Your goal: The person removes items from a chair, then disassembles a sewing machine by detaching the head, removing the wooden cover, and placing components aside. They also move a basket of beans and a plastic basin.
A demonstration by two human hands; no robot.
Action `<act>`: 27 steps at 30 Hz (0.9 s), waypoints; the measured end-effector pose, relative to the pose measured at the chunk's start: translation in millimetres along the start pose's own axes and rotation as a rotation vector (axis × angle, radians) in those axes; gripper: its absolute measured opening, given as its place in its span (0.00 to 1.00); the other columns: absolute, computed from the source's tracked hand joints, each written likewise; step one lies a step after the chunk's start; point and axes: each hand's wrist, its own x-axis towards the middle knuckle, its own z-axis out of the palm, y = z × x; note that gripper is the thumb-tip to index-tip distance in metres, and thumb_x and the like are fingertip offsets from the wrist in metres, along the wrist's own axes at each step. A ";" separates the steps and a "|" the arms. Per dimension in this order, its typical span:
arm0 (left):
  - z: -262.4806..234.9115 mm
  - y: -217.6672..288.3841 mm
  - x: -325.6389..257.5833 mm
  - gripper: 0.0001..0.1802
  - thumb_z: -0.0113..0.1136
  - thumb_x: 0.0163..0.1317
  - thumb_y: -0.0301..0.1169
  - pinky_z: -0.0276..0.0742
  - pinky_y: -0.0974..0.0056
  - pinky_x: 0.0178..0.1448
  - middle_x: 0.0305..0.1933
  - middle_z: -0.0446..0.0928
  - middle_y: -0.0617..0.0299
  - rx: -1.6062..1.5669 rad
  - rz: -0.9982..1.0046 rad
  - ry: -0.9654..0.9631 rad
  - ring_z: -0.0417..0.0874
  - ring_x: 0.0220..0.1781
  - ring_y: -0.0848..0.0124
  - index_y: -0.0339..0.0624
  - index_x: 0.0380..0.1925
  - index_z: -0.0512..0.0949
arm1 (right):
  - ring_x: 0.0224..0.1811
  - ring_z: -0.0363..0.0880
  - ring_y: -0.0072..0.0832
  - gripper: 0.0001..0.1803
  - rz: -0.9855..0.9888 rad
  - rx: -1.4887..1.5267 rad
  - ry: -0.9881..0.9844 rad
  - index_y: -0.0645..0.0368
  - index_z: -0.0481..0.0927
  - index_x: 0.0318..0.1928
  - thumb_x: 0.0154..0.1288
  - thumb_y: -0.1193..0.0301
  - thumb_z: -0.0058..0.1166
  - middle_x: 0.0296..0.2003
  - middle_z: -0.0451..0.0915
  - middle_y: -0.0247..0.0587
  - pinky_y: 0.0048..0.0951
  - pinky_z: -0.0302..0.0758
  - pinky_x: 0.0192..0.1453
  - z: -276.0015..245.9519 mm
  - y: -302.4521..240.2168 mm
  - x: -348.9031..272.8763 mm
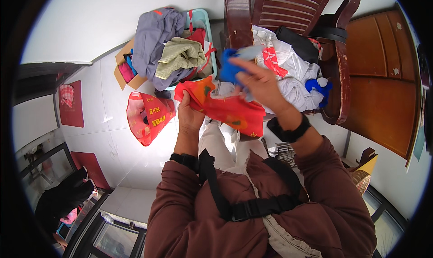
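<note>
My left hand [190, 116] is closed on the edge of a red bag [225, 108] with orange and green printing, held up in front of my lap. Its mouth gapes towards the chair side. Above the bag, my right hand [264, 84] reaches forward with its fingers blurred by motion. Right by those fingertips is a bright blue piece of cloth or plastic [231, 71], smeared too; whether the hand grips it I cannot tell. A heap of white plastic bags [288, 48] with a red print lies on the brown wooden chair [333, 82] just beyond.
A light-green basket [210, 32] overflows with grey and olive clothes [180, 57], beside an open cardboard box [121, 80]. On the tiled floor at left stands another red bag [149, 118]. Red mats [74, 114] lie farther left; a wooden cabinet [383, 86] is at right.
</note>
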 end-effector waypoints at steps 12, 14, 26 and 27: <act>13.5 2.2 -5.9 0.41 0.40 0.66 0.64 0.66 0.47 0.68 0.62 0.72 0.50 0.069 -0.001 -0.178 0.71 0.65 0.54 0.41 0.64 0.63 | 0.17 0.75 0.26 0.32 0.259 -0.515 -0.142 0.65 0.59 0.69 0.65 0.76 0.49 0.23 0.77 0.44 0.29 0.74 0.25 54.6 52.8 -18.7; 19.4 0.1 -6.7 0.43 0.44 0.64 0.64 0.65 0.48 0.69 0.64 0.70 0.49 0.110 -0.018 -0.133 0.71 0.65 0.54 0.41 0.65 0.61 | 0.16 0.75 0.25 0.28 0.198 -0.474 -0.077 0.67 0.63 0.66 0.65 0.76 0.49 0.23 0.78 0.44 0.28 0.73 0.23 53.1 58.4 -17.0; 4.2 -0.9 8.9 0.24 0.57 0.67 0.35 0.69 0.52 0.66 0.58 0.75 0.55 0.254 -0.078 0.046 0.76 0.60 0.60 0.39 0.61 0.68 | 0.39 0.78 0.55 0.13 0.346 -0.503 -0.057 0.67 0.78 0.41 0.59 0.70 0.54 0.35 0.79 0.60 0.44 0.73 0.42 38.5 69.0 -10.2; 5.5 -0.3 10.7 0.23 0.56 0.67 0.35 0.70 0.53 0.65 0.57 0.76 0.56 0.234 -0.047 0.085 0.76 0.59 0.61 0.39 0.60 0.69 | 0.38 0.78 0.55 0.13 0.348 -0.525 -0.081 0.67 0.78 0.41 0.58 0.70 0.55 0.34 0.79 0.60 0.44 0.73 0.42 35.4 71.7 -11.6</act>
